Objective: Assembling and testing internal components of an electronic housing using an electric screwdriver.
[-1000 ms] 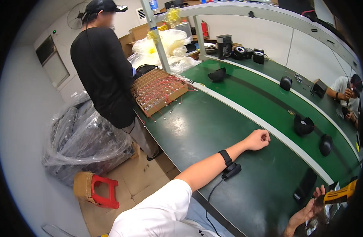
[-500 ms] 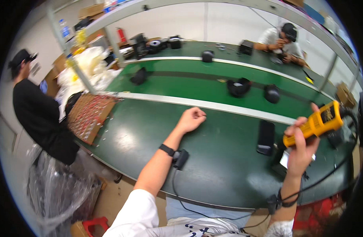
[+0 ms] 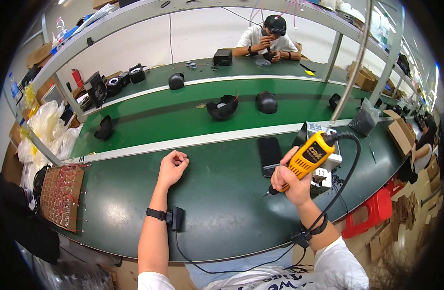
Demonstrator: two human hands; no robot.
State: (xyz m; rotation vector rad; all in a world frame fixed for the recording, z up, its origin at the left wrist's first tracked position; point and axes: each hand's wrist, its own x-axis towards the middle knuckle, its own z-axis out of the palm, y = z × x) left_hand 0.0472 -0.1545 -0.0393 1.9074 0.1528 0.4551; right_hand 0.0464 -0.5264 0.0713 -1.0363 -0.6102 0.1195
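My right hand [image 3: 294,181] is wrapped round a yellow electric screwdriver [image 3: 306,159] with a black cable at its top end. The screwdriver's bit slants down to the left, above the green tabletop [image 3: 222,212]. Over the left half of the table, my left hand [image 3: 173,168] has its fingers curled together; anything small in them is hidden. A black phone [image 3: 270,155] lies just left of the screwdriver. Behind my right hand, silver-and-white metal blocks [image 3: 321,179] stand on the table, partly covered.
Black dome-shaped housings [image 3: 222,107] sit along the green belt. A cardboard tray [image 3: 62,198] with red-wired parts lies at the left. A metal rod [image 3: 350,82] hangs above the right side. Across the bench sits a co-worker [image 3: 270,41]. A red stool [image 3: 369,212] stands right.
The view has swung to the right, bringing the stool and cardboard boxes into sight. My right hand has turned the screwdriver so its bit points down. The left hand stays curled.
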